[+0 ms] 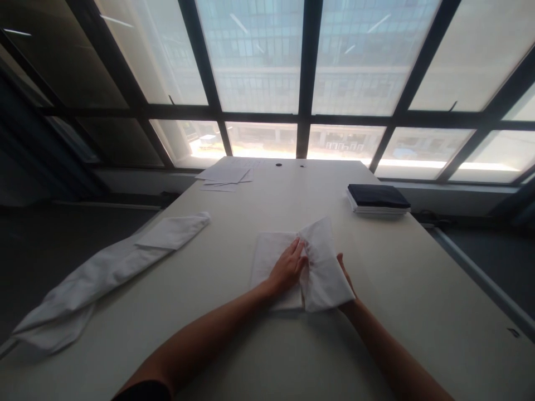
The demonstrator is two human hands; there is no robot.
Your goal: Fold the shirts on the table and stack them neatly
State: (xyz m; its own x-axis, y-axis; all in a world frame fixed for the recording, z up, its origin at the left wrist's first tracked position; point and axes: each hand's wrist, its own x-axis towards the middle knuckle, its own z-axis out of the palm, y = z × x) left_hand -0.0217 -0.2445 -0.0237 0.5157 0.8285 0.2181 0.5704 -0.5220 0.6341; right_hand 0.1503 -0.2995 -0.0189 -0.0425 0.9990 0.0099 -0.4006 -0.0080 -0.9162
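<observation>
A white folded cloth [324, 284] lies on the table in front of me, its right part lifted and creased near the middle. My left hand [287, 266] rests on the cloth at the crease, palm down, fingers stretched out. Under the raised right flap is my right hand [346, 278], supporting and holding it from behind. One digit shows past the flap's right edge; the other fingers are hidden by the fabric.
A long, loosely bunched white cloth [104, 267] lies along the table's left edge. Sheets of paper [228, 174] are at the far left. A dark folded item [378, 196] tops a white stack [380, 210] at the right. Windows stand beyond the white table [401, 323].
</observation>
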